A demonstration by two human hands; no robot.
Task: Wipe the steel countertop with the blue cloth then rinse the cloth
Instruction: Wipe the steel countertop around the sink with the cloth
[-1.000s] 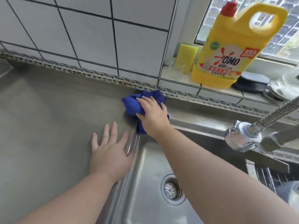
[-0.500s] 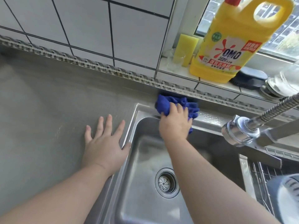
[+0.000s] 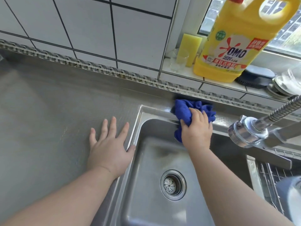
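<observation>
Since the earlier frames, the right hand [image 3: 196, 129] has slid the blue cloth [image 3: 187, 111] rightward from the countertop [image 3: 48, 111] onto the back rim of the sink [image 3: 151, 185]. From the head view, its fingers press on the bunched cloth, seemingly curled into it. Relaxed and flat, the left hand [image 3: 109, 147] rests on the countertop beside the sink, holding nothing.
</observation>
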